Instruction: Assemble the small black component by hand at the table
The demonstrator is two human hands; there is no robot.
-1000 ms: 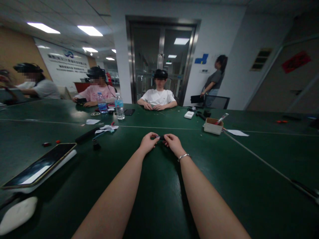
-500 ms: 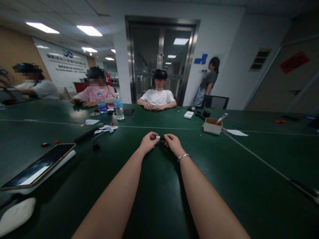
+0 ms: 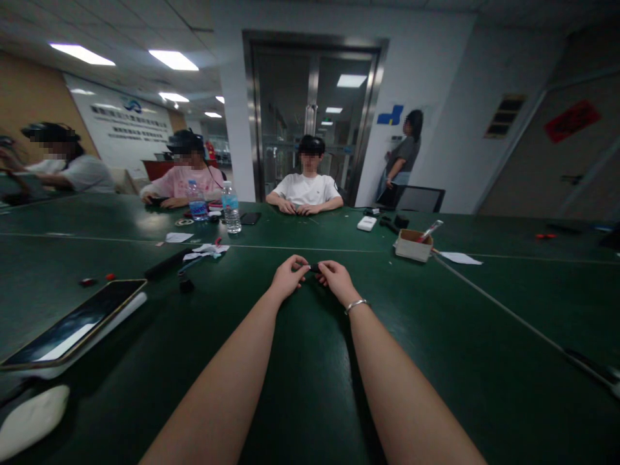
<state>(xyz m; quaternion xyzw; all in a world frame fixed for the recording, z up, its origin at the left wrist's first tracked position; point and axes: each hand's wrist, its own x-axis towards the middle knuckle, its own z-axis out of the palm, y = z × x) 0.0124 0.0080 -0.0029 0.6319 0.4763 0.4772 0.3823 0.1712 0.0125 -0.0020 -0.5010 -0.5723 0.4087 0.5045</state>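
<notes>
We're dim here: lit panels [image 3: 173, 60] upper left, soft sheen on table [image 3: 310, 361] below them, white glare on phone [image 3: 75, 323] lower left. Held item [image 3: 314, 267] reads soft. We're getting wide-angle stretch toward the edges.

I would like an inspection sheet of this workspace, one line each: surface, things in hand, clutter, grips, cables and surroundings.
Surface: dark green, seamed tabletop.
Things in hand: small black object; too small to identify.
Clutter: black-screened phone with gold edge, white rounded object, clear plastic bottle with blue label beside a similar one, pale open box.
Grips: left hand and right hand pinch the object from opposite sides; silver bracelet at the right wrist.
Cables: thin dark strip at the picture's left edge, possibly a cable; cannot confirm.
Surroundings: at least three seated people, standing person in grey top, glass double door.
</notes>
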